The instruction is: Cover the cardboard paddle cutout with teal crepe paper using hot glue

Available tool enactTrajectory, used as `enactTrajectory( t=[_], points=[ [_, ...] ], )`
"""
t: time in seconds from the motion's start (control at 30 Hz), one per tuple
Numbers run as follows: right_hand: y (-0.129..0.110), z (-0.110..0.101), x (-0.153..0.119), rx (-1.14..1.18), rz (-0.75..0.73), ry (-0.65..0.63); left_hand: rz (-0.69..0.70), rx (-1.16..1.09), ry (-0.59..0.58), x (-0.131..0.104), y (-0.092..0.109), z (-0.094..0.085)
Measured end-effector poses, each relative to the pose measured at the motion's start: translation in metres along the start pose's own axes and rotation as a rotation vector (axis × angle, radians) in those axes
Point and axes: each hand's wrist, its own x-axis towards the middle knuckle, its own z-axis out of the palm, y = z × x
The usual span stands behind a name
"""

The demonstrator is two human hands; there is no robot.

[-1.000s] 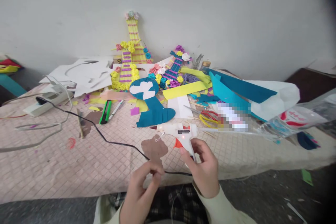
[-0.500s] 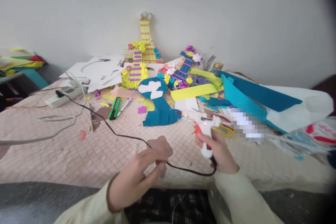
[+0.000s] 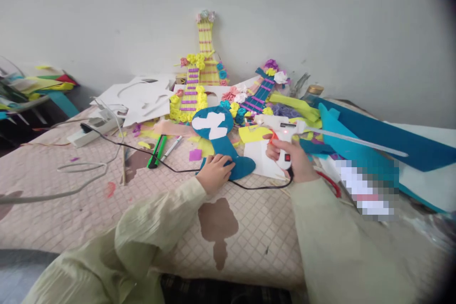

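Observation:
My right hand [image 3: 294, 156] is wrapped round the handle of a white hot glue gun [image 3: 283, 128], its nozzle pointing left and a long clear glue stick [image 3: 370, 143] sticking out at the back. Fingers down and slightly spread, my left hand [image 3: 215, 174] lies on the lower part of a dark blue cutout [image 3: 245, 167], hiding some of it. White patches [image 3: 213, 121] cover part of the cutout's round upper end. The gun's black cord [image 3: 261, 188] runs left past my left hand.
Decorated yellow [image 3: 205, 38] and blue guitar-like crafts [image 3: 260, 90] stand at the wall. A green utility knife [image 3: 157, 152] and pen [image 3: 171, 148] lie left of the cutout. The cord reaches a power strip [image 3: 83, 137]. Blue paper sheets [image 3: 356, 133] spread at right.
My left hand has moved forward from above the table's front onto the blue cutout. My right hand has raised the glue gun forward, above the white paper. The view has shifted slightly.

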Motion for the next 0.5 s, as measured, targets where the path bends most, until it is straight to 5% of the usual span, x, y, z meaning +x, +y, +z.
enactTrajectory(
  t=[0.17, 0.5],
  points=[
    [0.020, -0.013, -0.009, -0.033, 0.135, 0.005, -0.023, -0.043, 0.086, -0.004, -0.003, 0.013],
    [0.024, -0.017, -0.012, -0.119, 0.101, 0.111, -0.123, -0.082, 0.113, 0.000, 0.004, 0.011]
  ],
)
